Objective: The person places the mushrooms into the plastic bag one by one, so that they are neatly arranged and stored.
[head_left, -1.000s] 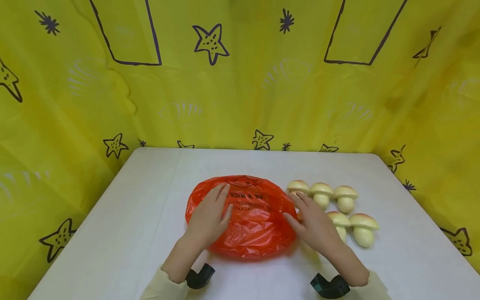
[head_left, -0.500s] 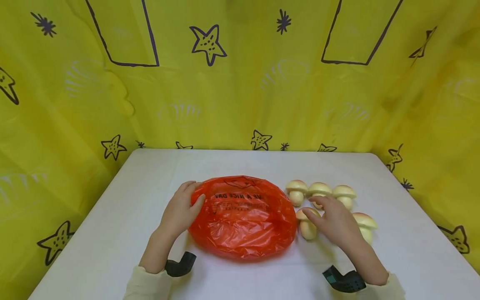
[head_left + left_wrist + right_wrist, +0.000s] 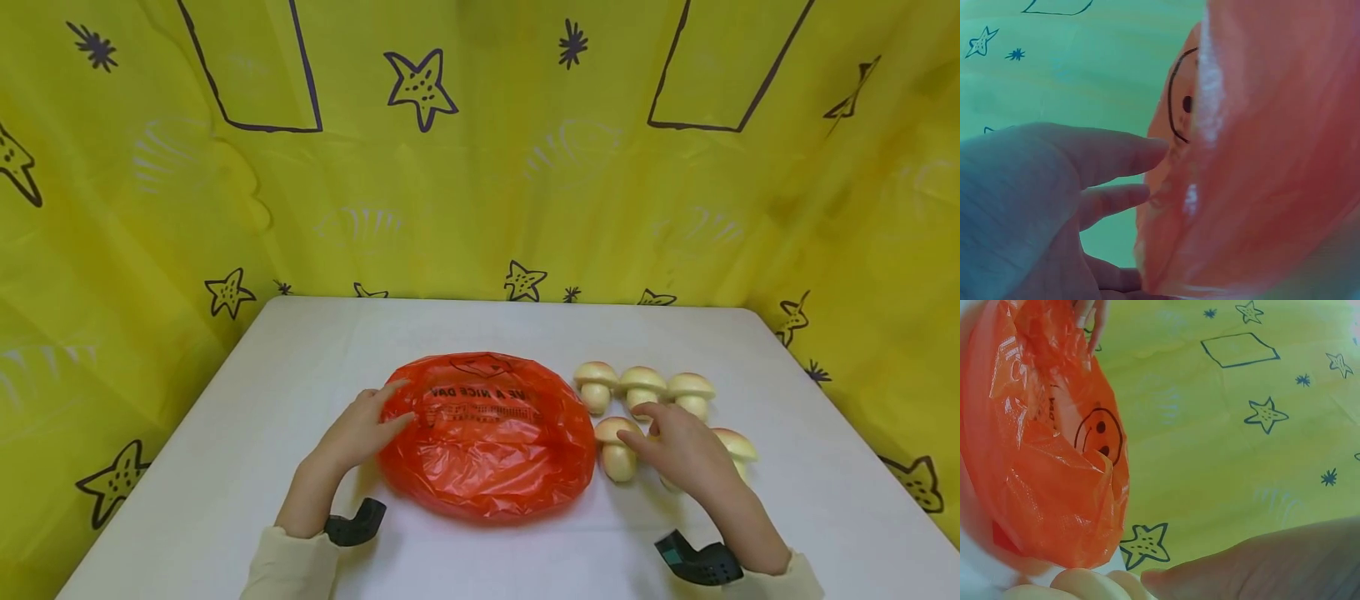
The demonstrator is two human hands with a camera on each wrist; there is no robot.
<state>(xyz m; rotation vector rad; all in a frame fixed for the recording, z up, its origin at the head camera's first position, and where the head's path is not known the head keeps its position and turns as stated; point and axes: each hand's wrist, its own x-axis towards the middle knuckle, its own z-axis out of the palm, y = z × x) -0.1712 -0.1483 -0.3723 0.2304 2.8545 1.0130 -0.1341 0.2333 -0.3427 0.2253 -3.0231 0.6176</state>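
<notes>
In the head view a red plastic bag (image 3: 487, 454) stands spread out, its mouth wide and dark print showing inside. My left hand (image 3: 362, 429) is at the bag's left rim, thumb and fingers apart; the left wrist view shows fingertips against or right beside the plastic. Right of the bag are several toy mushrooms, pale with yellowish caps. My right hand (image 3: 686, 442) is over the front row, between a mushroom (image 3: 618, 462) by the bag and another mushroom (image 3: 737, 446) at the right. Its palm and some fingers are hidden, and the mushroom beneath is mostly covered.
Along the back row stand a mushroom (image 3: 596, 392) near the bag, a middle mushroom (image 3: 641, 382) and a right-hand mushroom (image 3: 692, 387). Everything rests on a white table (image 3: 315, 350). A yellow curtain (image 3: 480, 192) with drawn stars surrounds its back and sides.
My left hand has moved left from over the bag to its left rim. My right hand has moved right, off the bag's edge and over the front mushrooms. The bag has stayed put.
</notes>
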